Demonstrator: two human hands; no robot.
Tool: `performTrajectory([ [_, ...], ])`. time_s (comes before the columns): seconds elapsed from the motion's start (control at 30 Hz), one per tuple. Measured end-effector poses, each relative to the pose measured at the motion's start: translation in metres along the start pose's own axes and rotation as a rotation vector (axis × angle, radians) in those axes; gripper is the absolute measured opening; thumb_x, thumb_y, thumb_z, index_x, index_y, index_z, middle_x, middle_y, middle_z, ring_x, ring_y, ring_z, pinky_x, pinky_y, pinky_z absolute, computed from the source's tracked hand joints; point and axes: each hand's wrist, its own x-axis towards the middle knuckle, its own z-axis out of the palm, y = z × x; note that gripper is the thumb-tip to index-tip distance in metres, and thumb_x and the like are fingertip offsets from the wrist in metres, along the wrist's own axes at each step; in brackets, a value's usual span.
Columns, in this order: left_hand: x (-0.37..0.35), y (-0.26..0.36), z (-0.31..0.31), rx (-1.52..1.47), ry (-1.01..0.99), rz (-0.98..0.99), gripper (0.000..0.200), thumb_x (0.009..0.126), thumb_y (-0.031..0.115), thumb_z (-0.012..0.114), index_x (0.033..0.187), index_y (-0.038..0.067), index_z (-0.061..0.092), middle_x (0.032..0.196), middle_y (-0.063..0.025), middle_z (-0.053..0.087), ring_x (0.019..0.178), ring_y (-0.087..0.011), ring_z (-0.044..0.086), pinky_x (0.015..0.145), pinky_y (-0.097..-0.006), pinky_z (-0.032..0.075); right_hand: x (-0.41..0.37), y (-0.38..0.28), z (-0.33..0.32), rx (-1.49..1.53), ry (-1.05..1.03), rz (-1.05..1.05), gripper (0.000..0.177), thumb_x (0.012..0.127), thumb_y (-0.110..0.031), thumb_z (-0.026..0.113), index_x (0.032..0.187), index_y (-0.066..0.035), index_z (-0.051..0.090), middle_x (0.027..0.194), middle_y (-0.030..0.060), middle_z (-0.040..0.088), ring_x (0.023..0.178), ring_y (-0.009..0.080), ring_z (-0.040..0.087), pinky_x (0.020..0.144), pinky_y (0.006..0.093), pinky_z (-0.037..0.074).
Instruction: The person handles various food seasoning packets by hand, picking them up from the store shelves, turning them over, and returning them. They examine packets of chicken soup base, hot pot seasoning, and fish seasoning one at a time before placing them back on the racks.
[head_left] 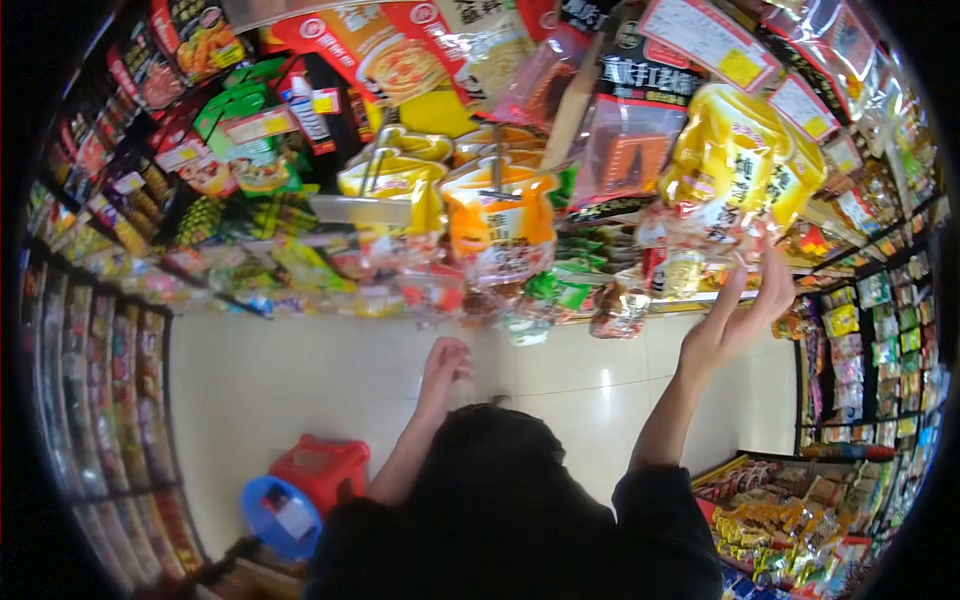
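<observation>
My right hand [745,315] reaches up at the right, its thumb and fingers at the bottom edge of a shiny yellow snack bag [725,150]. The bag looks pinched there, though blur hides the exact contact. Another yellow bag overlaps it on the right. My left hand [447,370] hangs below the rack over the floor, fingers loosely curled in, with nothing visible in it. Above it, an orange snack bag [500,225] and a yellow pouch [400,195] hang in rows on metal hooks.
Red noodle packets [405,55] and price tags [710,40] line the rack top. A red stool [320,468] and a blue basin [282,517] stand on the floor at lower left. Shelves [105,370] flank the aisle; a bin of snacks [790,535] is at lower right.
</observation>
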Motion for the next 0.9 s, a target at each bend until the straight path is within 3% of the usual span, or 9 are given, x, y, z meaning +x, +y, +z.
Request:
performTrajectory([
  [0.1,0.015,0.027,0.009,-0.036,0.013,0.078,0.017,0.103,0.018,0.053,0.117,0.009,0.055,0.112,-0.0075,0.059,0.097,-0.0169,0.062,0.079,-0.0314,0.054,-0.092,-0.003,0.001,0.34,-0.216,0.101,0.022,0.101,-0.016,0.054,0.107,0.003,0.062,0.105,0.0149,0.062,0.099,0.0289,0.058,0.091,0.0411,0.045],
  [0.13,0.021,0.037,0.016,-0.007,0.016,0.108,0.021,0.103,0.019,0.054,0.122,0.009,0.053,0.115,-0.0084,0.058,0.1,-0.0178,0.062,0.082,-0.0326,0.054,-0.1,-0.02,0.005,0.398,-0.364,0.115,0.009,0.089,0.004,0.057,0.095,0.001,0.064,0.095,0.0143,0.064,0.089,0.0322,0.061,0.084,0.0401,0.047],
  [0.17,0.026,0.047,0.024,0.022,0.018,0.137,0.026,0.103,0.019,0.055,0.127,0.009,0.05,0.118,-0.0092,0.058,0.103,-0.0187,0.062,0.085,-0.0338,0.055,-0.126,-0.028,0.012,0.47,-0.509,0.328,0.014,0.085,0.007,0.059,0.094,-0.001,0.066,0.093,0.0137,0.063,0.087,0.0315,0.061,0.08,0.0365,0.048],
  [0.27,0.053,0.037,0.035,0.105,-0.001,0.224,0.04,0.103,0.019,0.057,0.138,0.009,0.041,0.126,-0.0116,0.056,0.111,-0.0213,0.06,0.092,-0.0375,0.055,-0.19,-0.042,0.03,0.634,-0.628,0.597,0.015,0.088,0.004,0.061,0.099,-0.001,0.071,0.089,0.0116,0.061,0.081,0.0226,0.061,0.075,0.0326,0.048],
  [0.37,0.058,0.038,0.053,-0.016,-0.054,0.211,0.046,0.102,0.016,0.059,0.141,0.009,0.036,0.13,-0.0125,0.054,0.116,-0.0222,0.058,0.097,-0.0402,0.054,-0.22,-0.054,0.027,0.664,-0.72,0.637,0.016,0.089,0.004,0.06,0.1,-0.001,0.071,0.088,0.0108,0.062,0.078,0.0205,0.061,0.074,0.0311,0.049],
  [0.53,0.064,0.036,0.055,-0.202,-0.037,0.131,0.024,0.101,0.012,0.06,0.122,0.009,0.05,0.124,-0.0079,0.056,0.113,-0.0185,0.059,0.099,-0.0395,0.053,-0.235,-0.06,0.015,0.67,-0.727,0.709,0.016,0.09,0.003,0.061,0.1,-0.003,0.073,0.089,0.0109,0.063,0.077,0.0199,0.062,0.073,0.0302,0.05],
  [0.63,0.061,0.038,0.057,-0.237,-0.097,0.235,0.017,0.098,0.009,0.064,0.112,0.011,0.054,0.117,-0.0036,0.056,0.11,-0.0134,0.058,0.096,-0.0344,0.052,-0.236,-0.05,0.01,0.652,-0.686,0.721,0.016,0.09,0.003,0.061,0.1,-0.003,0.073,0.089,0.0112,0.064,0.077,0.0199,0.062,0.072,0.0303,0.05],
  [0.83,0.042,0.095,0.08,0.237,0.027,0.489,0.028,0.096,0.008,0.068,0.12,0.007,0.053,0.102,0.0006,0.059,0.091,-0.0057,0.056,0.083,-0.0245,0.048,-0.225,-0.043,0.015,0.705,-0.6,0.741,0.014,0.09,0.003,0.061,0.099,-0.001,0.071,0.089,0.0111,0.064,0.076,0.0198,0.062,0.072,0.0299,0.049],
  [0.9,0.028,0.112,0.083,0.237,0.004,0.49,0.028,0.097,0.01,0.067,0.122,0.005,0.056,0.11,-0.0014,0.061,0.095,-0.0074,0.058,0.086,-0.0238,0.047,-0.211,-0.044,0.013,0.696,-0.598,0.724,0.014,0.09,0.003,0.06,0.098,0.0,0.071,0.089,0.0105,0.063,0.08,0.02,0.062,0.074,0.0299,0.05],
])
